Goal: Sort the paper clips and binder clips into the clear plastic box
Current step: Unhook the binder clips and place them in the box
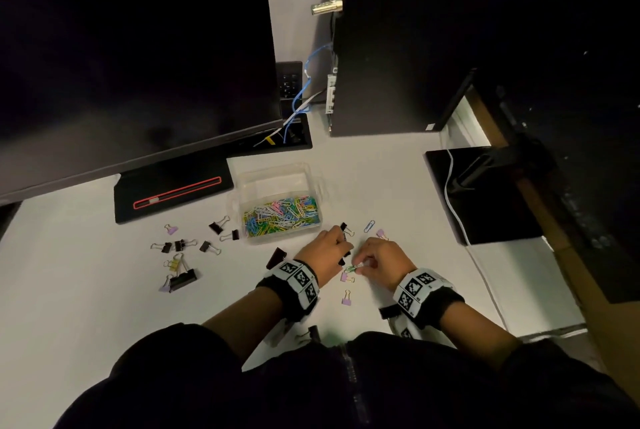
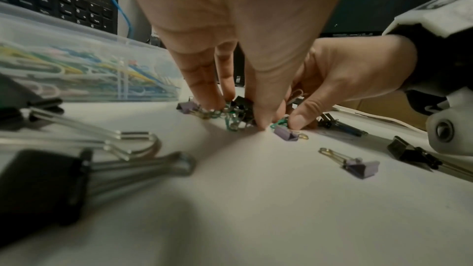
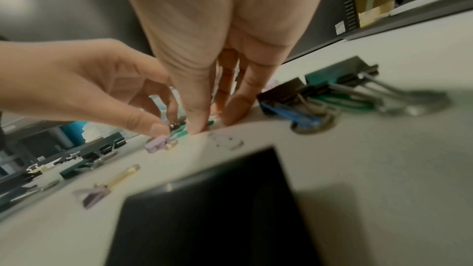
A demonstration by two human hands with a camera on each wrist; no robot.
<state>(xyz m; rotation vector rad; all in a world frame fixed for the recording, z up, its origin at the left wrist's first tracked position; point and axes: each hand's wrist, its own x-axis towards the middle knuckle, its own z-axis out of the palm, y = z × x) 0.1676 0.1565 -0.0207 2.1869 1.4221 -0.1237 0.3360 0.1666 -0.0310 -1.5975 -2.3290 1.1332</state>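
Note:
The clear plastic box [image 1: 277, 182] stands mid-table, its near compartment full of coloured paper clips [image 1: 281, 212]. Just in front of it, my left hand [image 1: 341, 253] has its fingers curled down over a small bunch of clips [image 2: 236, 111], a black binder clip and green paper clips. Beside it, my right hand [image 1: 362, 264] pinches a green paper clip [image 1: 350, 268] against the table, with the thumb and fingertips [image 3: 198, 122] pressed down. Purple binder clips [image 1: 346, 299] lie close below the hands. A blue paper clip [image 1: 369, 226] lies beyond them.
Several black binder clips [image 1: 180, 245] and a yellow one [image 1: 175, 264] are scattered left of the box. A monitor stand [image 1: 173, 191] sits behind them, a black computer case [image 1: 398, 47] at the back and a black pad [image 1: 485, 196] with a white cable to the right.

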